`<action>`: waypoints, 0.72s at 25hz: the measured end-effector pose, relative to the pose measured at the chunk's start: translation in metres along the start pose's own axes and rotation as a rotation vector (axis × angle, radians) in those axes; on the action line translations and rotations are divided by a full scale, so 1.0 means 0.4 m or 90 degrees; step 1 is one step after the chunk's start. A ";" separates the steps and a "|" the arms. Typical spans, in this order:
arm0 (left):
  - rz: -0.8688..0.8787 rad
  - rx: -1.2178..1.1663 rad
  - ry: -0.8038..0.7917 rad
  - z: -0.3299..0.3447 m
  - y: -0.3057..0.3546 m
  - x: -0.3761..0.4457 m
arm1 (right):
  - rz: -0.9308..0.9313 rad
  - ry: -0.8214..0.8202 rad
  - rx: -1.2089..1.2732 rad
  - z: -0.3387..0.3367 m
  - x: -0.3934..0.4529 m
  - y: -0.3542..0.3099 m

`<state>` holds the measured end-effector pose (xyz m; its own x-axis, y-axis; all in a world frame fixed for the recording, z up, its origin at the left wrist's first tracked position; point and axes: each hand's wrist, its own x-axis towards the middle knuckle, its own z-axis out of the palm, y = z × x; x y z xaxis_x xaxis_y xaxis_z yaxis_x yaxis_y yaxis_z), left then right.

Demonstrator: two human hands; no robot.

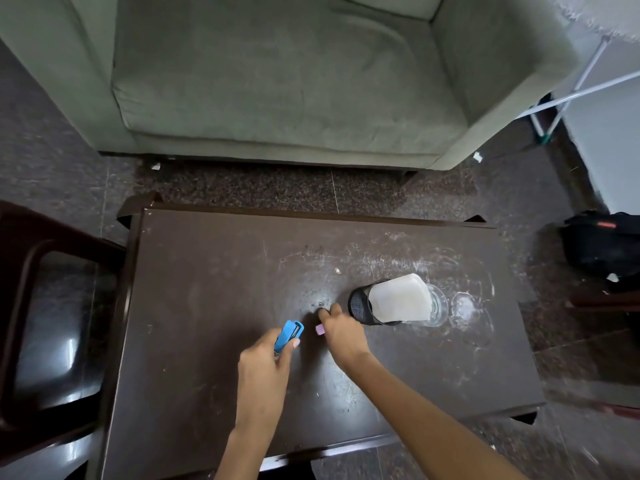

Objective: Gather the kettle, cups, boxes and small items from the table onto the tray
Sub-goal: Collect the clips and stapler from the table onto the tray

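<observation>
Two bare hands are working over a scuffed dark brown table in front of a grey-green armchair. The left hand is gripping a blue stapler, its fingers wrapped around the rear half while the front pokes out past the thumb. The right hand is reaching down to the tabletop, its fingertips pinching at a small dark item too tiny to identify, with a small pink piece, possibly an eraser, showing at the side of the hand; whether that piece is lying loose or tucked against the palm cannot be told.

Just beyond the right hand, a black mesh cup is lying on its side with a stack of white paper napkins spilling from its mouth, and a clear glass is sitting right behind them. A few specks are dotting the table surface.

No tray is appearing anywhere in view, nor any kettle or boxes, so how much has already been gathered cannot be judged. Most of the table is looking bare, which is suggesting the clearing is well along; the stapler, the pink piece, the dark item, the mesh cup with its napkins and the glass are seemingly what is left to move.
</observation>
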<state>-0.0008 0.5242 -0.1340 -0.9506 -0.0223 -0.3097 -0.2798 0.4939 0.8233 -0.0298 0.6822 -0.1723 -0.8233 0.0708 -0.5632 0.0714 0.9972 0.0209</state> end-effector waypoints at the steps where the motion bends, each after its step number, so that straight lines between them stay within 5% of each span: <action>1: -0.007 -0.011 0.012 -0.009 -0.005 -0.002 | -0.002 0.017 0.052 -0.004 0.000 -0.020; 11: -0.053 -0.150 0.210 -0.383 -0.053 -0.045 | -0.092 0.259 0.376 -0.208 -0.086 -0.405; 18: -0.091 -0.165 0.389 -0.782 -0.195 -0.092 | -0.267 0.226 0.557 -0.266 -0.158 -0.857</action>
<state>0.0138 0.2148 -0.0379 -0.7858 -0.5969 -0.1622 -0.3594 0.2272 0.9051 -0.0621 0.3384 -0.0558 -0.9850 -0.1347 -0.1080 0.0085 0.5873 -0.8094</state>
